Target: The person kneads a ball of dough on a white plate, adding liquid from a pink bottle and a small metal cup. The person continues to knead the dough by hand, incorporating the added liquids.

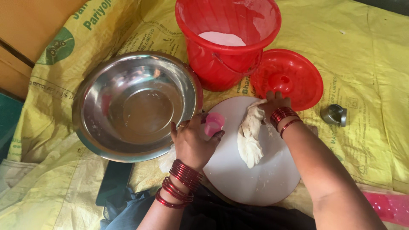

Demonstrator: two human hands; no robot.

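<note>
Count on the yellow printed sack sheet (375, 64): one steel bowl (135, 106), one red bucket (228, 40), one red lid (287, 76), one white round board (251, 174). One lump of dough (249, 136), one small pink cup (214, 123), one small steel cup (334, 114). Two hands in view, left hand (192, 142) and right hand (275, 104), each wrist with several red bangles (183, 176).

Your left hand (192, 142) holds a small pink cup (213, 123), and both wrists wear dark red bangles (184, 175). The dough (250, 136) is off-white on a white round board (251, 170). The bucket (226, 42) and its lid (287, 76) are bright red, the flour inside white. The bowl (134, 106) is shiny silver. The sheet (370, 64) beneath is yellow with green print.
</note>
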